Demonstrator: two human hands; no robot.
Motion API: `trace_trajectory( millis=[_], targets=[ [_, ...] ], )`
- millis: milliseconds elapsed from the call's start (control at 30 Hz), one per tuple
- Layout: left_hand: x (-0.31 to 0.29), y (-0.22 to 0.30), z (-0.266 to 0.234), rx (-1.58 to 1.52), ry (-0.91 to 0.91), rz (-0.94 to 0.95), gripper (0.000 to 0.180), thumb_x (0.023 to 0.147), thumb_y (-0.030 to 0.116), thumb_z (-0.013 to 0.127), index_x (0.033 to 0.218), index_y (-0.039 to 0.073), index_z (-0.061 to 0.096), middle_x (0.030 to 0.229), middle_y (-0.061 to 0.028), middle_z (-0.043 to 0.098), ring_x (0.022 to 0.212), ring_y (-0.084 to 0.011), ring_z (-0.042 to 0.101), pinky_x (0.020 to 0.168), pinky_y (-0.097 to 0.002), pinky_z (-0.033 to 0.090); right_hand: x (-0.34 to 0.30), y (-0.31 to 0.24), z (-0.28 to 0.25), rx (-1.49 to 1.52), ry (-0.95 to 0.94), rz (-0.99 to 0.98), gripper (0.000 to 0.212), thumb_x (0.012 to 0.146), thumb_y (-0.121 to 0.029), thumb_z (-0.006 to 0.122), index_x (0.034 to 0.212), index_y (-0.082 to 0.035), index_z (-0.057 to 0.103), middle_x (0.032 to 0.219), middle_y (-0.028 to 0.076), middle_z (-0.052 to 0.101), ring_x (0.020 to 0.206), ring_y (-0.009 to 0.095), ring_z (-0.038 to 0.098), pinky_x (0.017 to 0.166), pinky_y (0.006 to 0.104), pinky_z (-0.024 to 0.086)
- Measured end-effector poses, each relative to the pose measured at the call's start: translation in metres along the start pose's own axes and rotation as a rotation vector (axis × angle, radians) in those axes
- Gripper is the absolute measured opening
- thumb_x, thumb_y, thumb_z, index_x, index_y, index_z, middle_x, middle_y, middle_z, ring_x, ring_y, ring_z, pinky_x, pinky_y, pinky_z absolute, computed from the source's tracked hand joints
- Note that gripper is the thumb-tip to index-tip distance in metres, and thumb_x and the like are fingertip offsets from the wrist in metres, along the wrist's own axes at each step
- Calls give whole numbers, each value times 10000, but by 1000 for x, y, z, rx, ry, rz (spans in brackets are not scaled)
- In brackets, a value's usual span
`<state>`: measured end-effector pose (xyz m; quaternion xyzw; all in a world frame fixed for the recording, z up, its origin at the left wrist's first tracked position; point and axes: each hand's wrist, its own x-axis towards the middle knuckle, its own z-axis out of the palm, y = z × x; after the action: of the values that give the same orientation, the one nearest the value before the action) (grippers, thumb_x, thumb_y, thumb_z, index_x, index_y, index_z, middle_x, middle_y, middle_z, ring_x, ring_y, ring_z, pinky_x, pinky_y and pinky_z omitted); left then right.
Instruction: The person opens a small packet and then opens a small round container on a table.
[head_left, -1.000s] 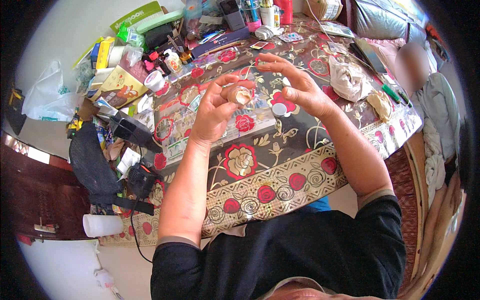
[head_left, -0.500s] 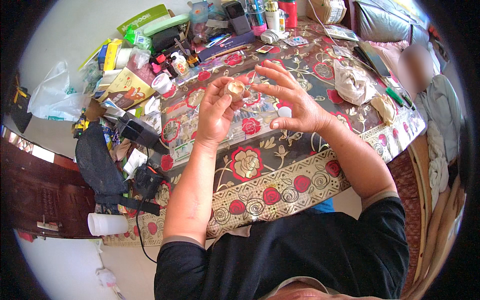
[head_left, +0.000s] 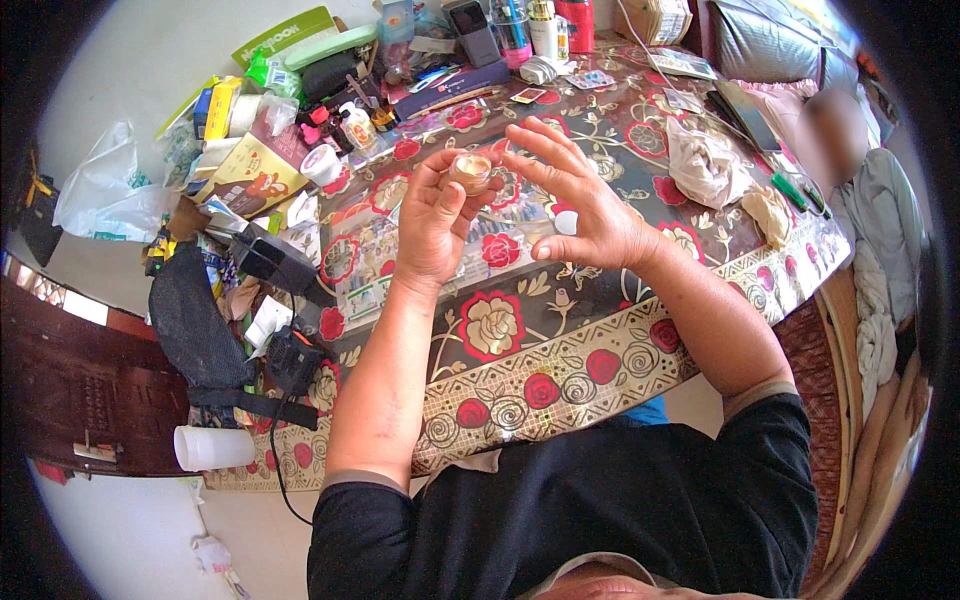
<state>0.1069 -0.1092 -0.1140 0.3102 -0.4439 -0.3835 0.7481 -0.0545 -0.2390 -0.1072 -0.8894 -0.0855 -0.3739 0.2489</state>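
Note:
My left hand (head_left: 436, 215) is closed around a small round jar (head_left: 470, 174), held above the table with its open mouth tipped up. Inside the jar a pale cream-coloured substance shows. Close to its right side is my right hand (head_left: 580, 200), palm down, fingers stretched forward and thumb apart. Nothing is visible in it, and its index fingertip comes near the jar's rim; whether they touch I cannot tell. On the table by my right thumb lies a round white lid (head_left: 566, 222).
A patterned tablecloth (head_left: 540, 350) covers the table. Bottles, boxes and a white tub (head_left: 321, 165) crowd its far left. A crumpled cloth (head_left: 705, 165) and green pens (head_left: 788, 190) lie right. A white cup (head_left: 215, 448) rests at the near left corner. Another person (head_left: 870, 230) is at the right.
The jar has turned slightly in my left hand, showing its contents from a changed angle. My right hand has shifted a little to the left.

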Motion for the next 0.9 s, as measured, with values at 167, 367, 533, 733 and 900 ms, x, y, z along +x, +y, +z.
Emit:
trace_trajectory(
  millis=[167,367,533,733,900],
  targets=[
    [-1,1,2,-4,-6,-7,396,863,248,604,1157,38,440,1111,-134,571,975,-245,602,852,-318,508,0,-6,-2,342,-20,187,879,698,-678,560,1328,-80,424,1437,173,253,1345,318,203,1071,482,147],
    [-2,-2,3,9,-1,-12,387,874,239,589,1161,25,442,1115,-136,567,962,-249,606,836,-313,516,-1,-9,5,510,5,262,878,704,-667,546,1314,-48,425,1434,173,252,1334,290,232,1069,461,153],
    [-1,-3,3,-11,-31,-16,370,888,239,565,1160,17,445,1121,-140,565,958,-249,609,830,-308,518,1,-9,3,686,25,319,864,705,-647,569,1315,-54,414,1435,161,245,1334,272,233,1075,441,136],
    [-3,-1,6,-35,-66,-91,378,913,224,516,1200,-8,435,1132,-147,559,954,-254,614,829,-302,519,1,-14,5,860,58,339,828,721,-609,591,1316,-63,409,1438,145,244,1326,263,248,1075,435,148],
    [-3,-2,7,-65,-56,-108,369,921,210,499,1207,-14,440,1138,-144,555,956,-249,613,831,-302,520,-2,-10,7,808,26,306,798,733,-556,620,1322,-64,400,1441,144,238,1316,268,264,1072,426,177]
  ],
)
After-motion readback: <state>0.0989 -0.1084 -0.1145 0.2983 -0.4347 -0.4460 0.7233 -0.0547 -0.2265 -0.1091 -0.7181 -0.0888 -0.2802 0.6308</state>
